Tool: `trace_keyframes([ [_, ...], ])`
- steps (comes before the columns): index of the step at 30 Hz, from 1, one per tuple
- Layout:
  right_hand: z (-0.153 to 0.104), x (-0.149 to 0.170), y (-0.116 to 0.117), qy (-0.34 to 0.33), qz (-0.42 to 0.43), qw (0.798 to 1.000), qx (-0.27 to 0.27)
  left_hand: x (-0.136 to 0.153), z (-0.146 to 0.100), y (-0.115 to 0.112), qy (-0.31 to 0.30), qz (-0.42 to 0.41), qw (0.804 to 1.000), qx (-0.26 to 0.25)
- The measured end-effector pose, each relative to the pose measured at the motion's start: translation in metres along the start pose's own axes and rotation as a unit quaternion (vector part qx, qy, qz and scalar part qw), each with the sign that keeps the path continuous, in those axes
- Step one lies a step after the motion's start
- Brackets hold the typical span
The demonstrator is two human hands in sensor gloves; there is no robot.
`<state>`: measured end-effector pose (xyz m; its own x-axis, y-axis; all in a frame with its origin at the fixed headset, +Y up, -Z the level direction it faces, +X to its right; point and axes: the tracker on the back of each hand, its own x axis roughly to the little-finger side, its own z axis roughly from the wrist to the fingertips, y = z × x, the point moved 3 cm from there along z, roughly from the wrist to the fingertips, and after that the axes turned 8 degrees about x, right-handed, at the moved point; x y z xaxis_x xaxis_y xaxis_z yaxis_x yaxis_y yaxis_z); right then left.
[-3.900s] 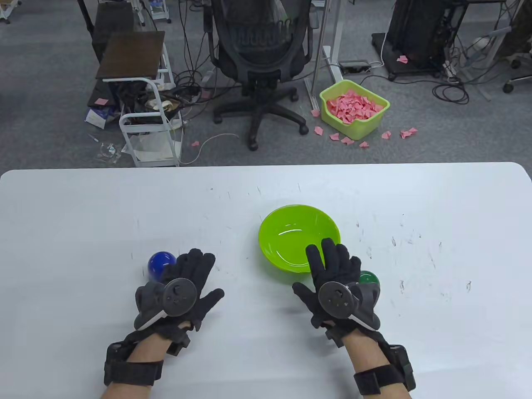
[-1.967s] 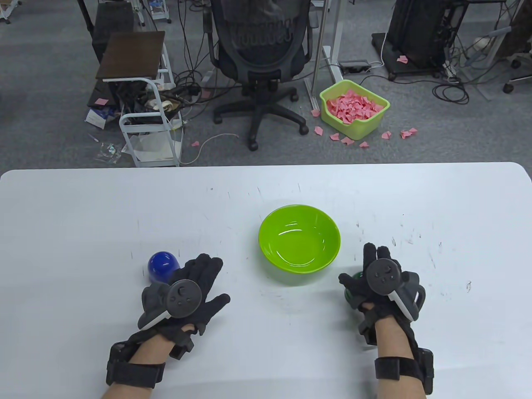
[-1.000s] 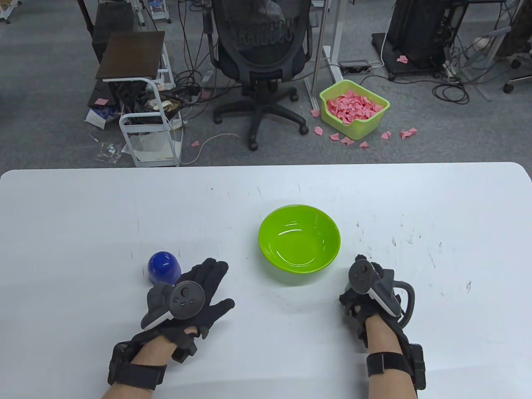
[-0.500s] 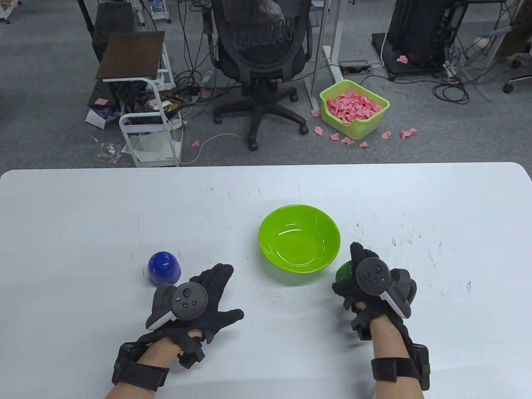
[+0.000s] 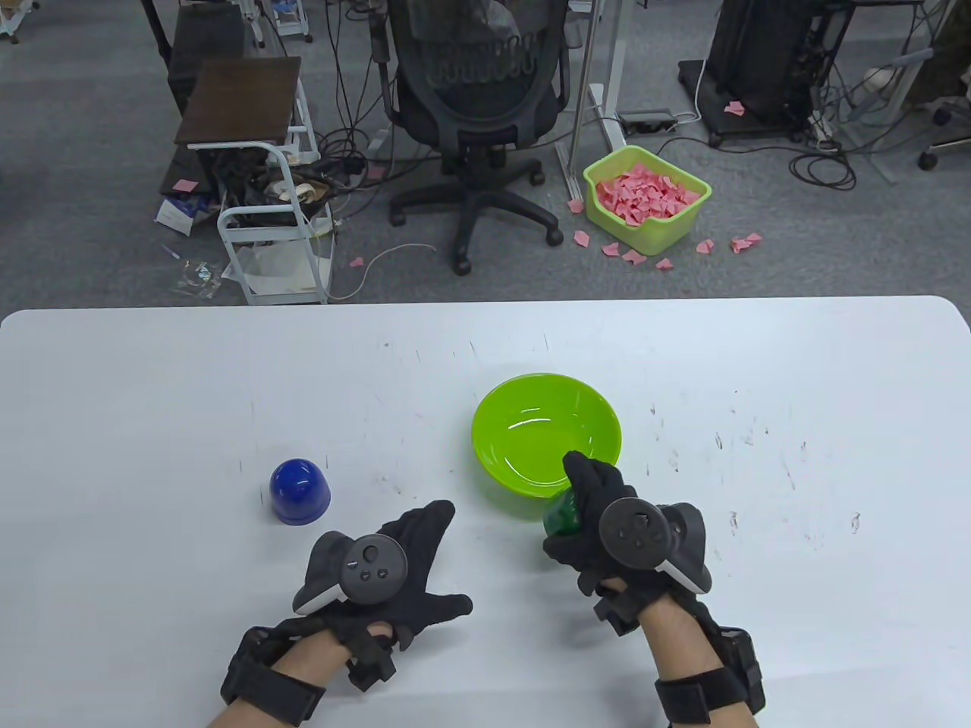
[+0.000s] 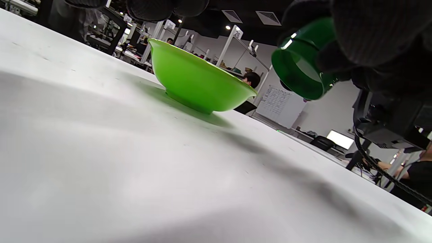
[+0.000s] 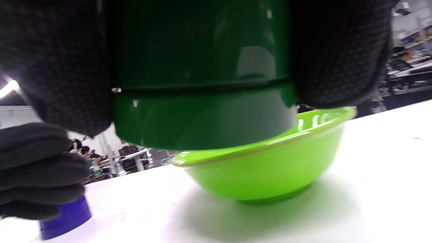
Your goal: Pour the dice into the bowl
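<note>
Two hands are over the desk point(image 5: 227, 364) right now. The right hand point(image 5: 607, 523) has its grip wrapped around a dark green cup point(image 5: 562, 517), fingers point(image 7: 337, 50) on both sides of it, and it's off the desk surface. In the left wrist view the green cup point(image 6: 300, 64) is tipped with its open mouth facing down and toward the bowl point(image 6: 199, 84), and there's clear daylight between the cup and the desk under it. From the right wrist view the cup's rim point(image 7: 202, 114) sits just in front of and a bit above the near edge of the lime green bowl point(image 7: 266, 162); can't tell if they touch. I can't see any dice anywhere, the cup's inside is hidden.

Looking down, the bowl point(image 5: 546, 432) is right ahead of the right grip, whose fingertips overlap the near rim. Lots of bare desk beyond and to the right of that hand.

The left hand point(image 5: 394, 569) lies flat, fingers spread, holding nothing, with open desk between it and the right hand. A blue cup point(image 5: 300, 491) stands mouth-down ahead and to the left of it, near but apart.
</note>
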<state>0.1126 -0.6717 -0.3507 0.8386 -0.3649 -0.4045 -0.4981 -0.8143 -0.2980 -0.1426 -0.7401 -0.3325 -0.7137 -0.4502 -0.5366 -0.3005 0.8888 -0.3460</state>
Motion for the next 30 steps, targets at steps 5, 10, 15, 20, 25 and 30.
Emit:
trace_keyframes([
  [5,-0.005,-0.028,0.011,-0.041,0.017,0.999,-0.015,-0.011,0.001,-0.006,-0.017,0.003,1.0,0.005],
  [10,-0.01,-0.051,0.02,-0.076,0.036,0.996,-0.023,-0.02,-0.001,-0.006,-0.038,-0.007,0.999,-0.025],
  [15,-0.015,-0.067,0.026,-0.094,0.068,0.993,-0.026,-0.023,-0.001,-0.006,-0.047,-0.015,0.998,-0.037],
  [20,-0.019,-0.079,0.034,-0.103,0.084,0.991,-0.036,-0.028,-0.003,-0.004,-0.063,-0.02,0.995,-0.068],
  [25,-0.021,-0.084,0.039,-0.103,0.085,0.99,-0.052,-0.029,-0.002,-0.004,-0.061,-0.023,0.995,-0.071],
  [30,-0.022,-0.085,0.042,-0.104,0.088,0.988,-0.07,-0.028,-0.001,-0.007,-0.065,-0.025,0.995,-0.067],
])
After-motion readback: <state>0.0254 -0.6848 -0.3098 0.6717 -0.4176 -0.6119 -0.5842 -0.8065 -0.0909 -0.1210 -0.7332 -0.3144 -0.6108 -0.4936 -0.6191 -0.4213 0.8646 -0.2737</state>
